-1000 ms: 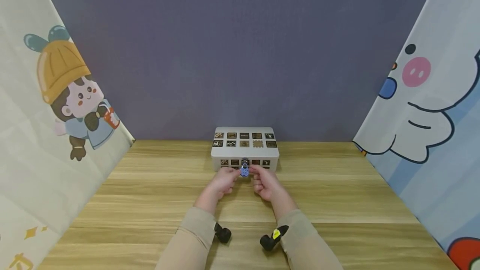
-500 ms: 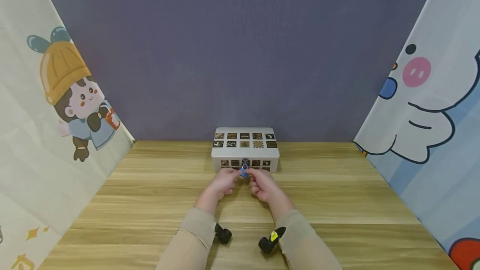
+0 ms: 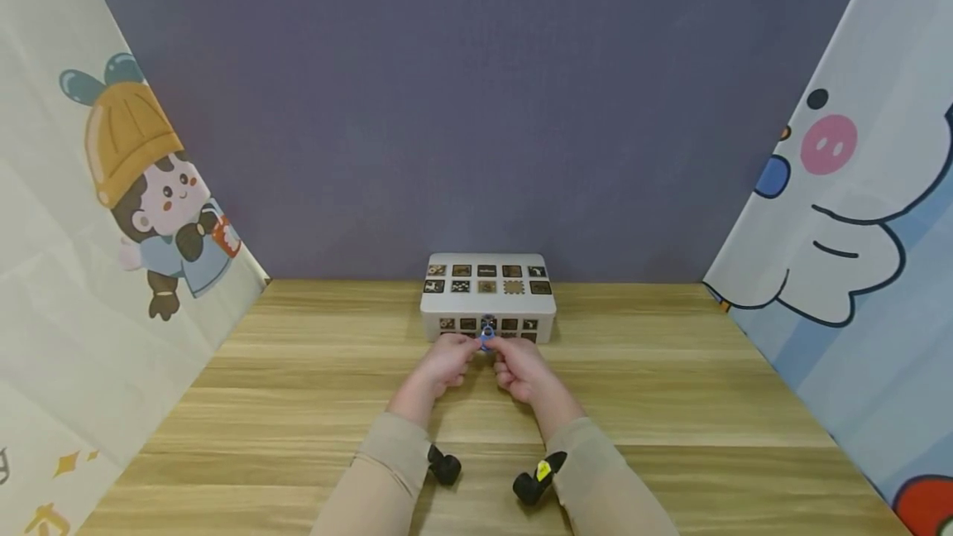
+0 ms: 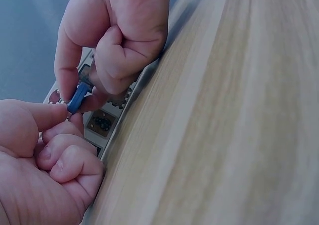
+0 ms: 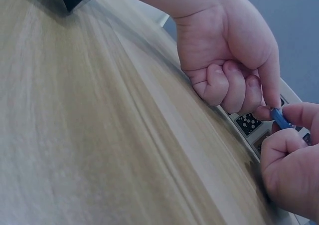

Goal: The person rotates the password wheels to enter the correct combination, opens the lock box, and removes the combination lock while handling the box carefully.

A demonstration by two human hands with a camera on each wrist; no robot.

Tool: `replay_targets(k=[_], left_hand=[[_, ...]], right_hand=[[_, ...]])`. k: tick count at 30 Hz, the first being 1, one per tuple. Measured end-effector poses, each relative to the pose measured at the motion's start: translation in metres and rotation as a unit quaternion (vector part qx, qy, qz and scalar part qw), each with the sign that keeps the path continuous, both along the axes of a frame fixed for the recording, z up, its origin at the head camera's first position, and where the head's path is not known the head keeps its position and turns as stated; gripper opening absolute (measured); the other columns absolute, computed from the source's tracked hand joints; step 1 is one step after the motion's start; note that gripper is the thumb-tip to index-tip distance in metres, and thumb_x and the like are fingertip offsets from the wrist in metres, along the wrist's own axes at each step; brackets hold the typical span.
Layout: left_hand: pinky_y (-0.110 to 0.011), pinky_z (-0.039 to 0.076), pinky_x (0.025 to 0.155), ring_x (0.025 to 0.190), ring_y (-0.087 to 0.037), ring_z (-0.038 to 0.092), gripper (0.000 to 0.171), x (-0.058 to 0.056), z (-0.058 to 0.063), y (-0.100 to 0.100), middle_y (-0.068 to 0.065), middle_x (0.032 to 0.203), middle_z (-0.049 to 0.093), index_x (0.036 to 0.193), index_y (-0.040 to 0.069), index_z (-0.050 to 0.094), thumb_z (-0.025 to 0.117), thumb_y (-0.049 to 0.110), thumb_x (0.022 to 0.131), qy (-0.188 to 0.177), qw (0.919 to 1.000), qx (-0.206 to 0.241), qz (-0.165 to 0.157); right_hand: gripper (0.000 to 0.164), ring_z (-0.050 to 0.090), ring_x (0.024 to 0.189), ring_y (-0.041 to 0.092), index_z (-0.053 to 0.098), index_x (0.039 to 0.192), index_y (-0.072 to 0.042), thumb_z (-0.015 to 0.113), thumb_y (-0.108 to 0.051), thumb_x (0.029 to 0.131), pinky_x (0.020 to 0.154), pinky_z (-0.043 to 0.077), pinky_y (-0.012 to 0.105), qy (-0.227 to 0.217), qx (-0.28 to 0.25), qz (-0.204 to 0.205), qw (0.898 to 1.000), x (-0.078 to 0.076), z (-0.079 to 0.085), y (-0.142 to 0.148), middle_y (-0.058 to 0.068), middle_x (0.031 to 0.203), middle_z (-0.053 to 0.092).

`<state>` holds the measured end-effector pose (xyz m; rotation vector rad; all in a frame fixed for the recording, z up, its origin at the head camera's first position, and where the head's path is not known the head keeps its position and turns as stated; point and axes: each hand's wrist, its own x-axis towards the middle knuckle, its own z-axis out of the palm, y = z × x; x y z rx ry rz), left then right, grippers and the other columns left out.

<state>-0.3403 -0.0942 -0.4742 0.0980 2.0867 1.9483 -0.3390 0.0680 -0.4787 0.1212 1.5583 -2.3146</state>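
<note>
A small blue padlock (image 3: 487,336) hangs by its silver shackle at the front clasp of a white box (image 3: 487,304) with brown picture squares. From the left, my left hand (image 3: 449,361) pinches the padlock's edge between thumb and forefinger; in the left wrist view its other fingers are curled in. My right hand (image 3: 521,366) grips the padlock (image 4: 78,97) from the other side, thumb and forefinger on its body and the remaining fingers folded. Fingertips of both hands meet there and hide most of the padlock's face.
The box stands at the far edge of a wooden table (image 3: 633,387), close to a dark grey-blue backdrop (image 3: 476,106). Cartoon-printed sheets hang left (image 3: 45,271) and right (image 3: 893,313). A black wrist camera (image 3: 445,467) sits on the left sleeve, another (image 3: 530,486) on the right.
My right fingers have moved left onto the padlock, covering the face that showed a second ago. My left hand stays nearly in place, and the box has not moved.
</note>
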Motion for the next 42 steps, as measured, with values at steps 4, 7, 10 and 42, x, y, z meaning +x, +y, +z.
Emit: replay_targets(k=[4, 7, 10, 42], left_hand=[[-0.018, 0.025, 0.041, 0.047, -0.005, 0.028, 0.029, -0.0004, -0.0005, 0.001, 0.007, 0.061, 0.037, 0.11, -0.01, 0.061, 0.054, 0.018, 0.104, 0.002, 1.0, 0.003, -0.002], [-0.018, 0.025, 0.04, 0.046, -0.005, 0.028, 0.03, -0.0009, -0.0015, 0.0012, 0.007, 0.061, 0.036, 0.108, -0.01, 0.06, 0.054, 0.018, 0.104, 0.004, 1.0, 0.002, -0.003], [-0.018, 0.025, 0.041, 0.046, -0.006, 0.028, 0.029, -0.0013, -0.0024, 0.0013, 0.007, 0.061, 0.036, 0.105, -0.009, 0.06, 0.054, 0.019, 0.104, 0.004, 1.0, 0.0, -0.003], [-0.018, 0.025, 0.04, 0.045, -0.005, 0.028, 0.028, -0.003, -0.0043, 0.0021, 0.006, 0.061, 0.037, 0.107, -0.009, 0.059, 0.054, 0.018, 0.104, 0.004, 1.0, -0.004, -0.001]], right_hand=[[0.012, 0.029, 0.043, 0.0, 0.062, 0.095, 0.0, 0.068, -0.009, 0.091, 0.036, 0.021, 0.014, -0.003, 0.001, -0.004, 1.0, -0.0007, -0.0005, -0.0005, -0.008, 0.058, 0.036], [0.012, 0.029, 0.043, 0.0, 0.062, 0.095, 0.0, 0.068, -0.01, 0.091, 0.036, 0.021, 0.014, -0.002, 0.006, -0.008, 1.0, -0.0014, -0.001, -0.0009, -0.008, 0.058, 0.035], [0.013, 0.029, 0.044, 0.001, 0.062, 0.095, 0.0, 0.069, -0.01, 0.091, 0.036, 0.021, 0.014, -0.001, 0.014, -0.013, 1.0, -0.0018, -0.0013, -0.0013, -0.007, 0.058, 0.036], [0.017, 0.03, 0.043, 0.001, 0.058, 0.097, -0.001, 0.069, -0.014, 0.091, 0.037, 0.022, 0.015, -0.01, 0.044, -0.015, 0.999, -0.0037, -0.0018, -0.0023, -0.008, 0.057, 0.036]])
